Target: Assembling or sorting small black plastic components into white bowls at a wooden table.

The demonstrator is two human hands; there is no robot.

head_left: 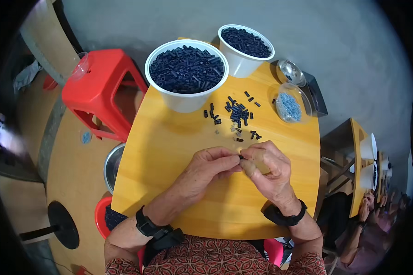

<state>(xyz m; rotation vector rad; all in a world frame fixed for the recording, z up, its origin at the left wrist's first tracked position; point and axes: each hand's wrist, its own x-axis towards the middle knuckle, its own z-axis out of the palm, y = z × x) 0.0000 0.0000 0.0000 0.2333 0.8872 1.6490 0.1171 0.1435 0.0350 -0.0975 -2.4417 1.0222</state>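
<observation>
Over the near middle of the wooden table (142, 151), my two hands meet at the fingertips. Pinched between the thumb and fingers of my left hand (213, 164) is a small black tubular piece (241, 156), mostly covered by the fingers. My right hand (268, 168) has its fingers closed at the other side of the same piece; anything else in them is hidden. Just beyond lies a loose pile of short black tubular pieces (237, 112), with several scattered around it and a few tiny clear bits among them.
Two white buckets (183, 101) (241, 66) full of black pieces stand at the back. At the right back sit a clear bowl of small light-blue parts (289, 106) and a metal bowl (290, 71). A red stool (94, 87) stands left; people work at another table (353, 169) on the right.
</observation>
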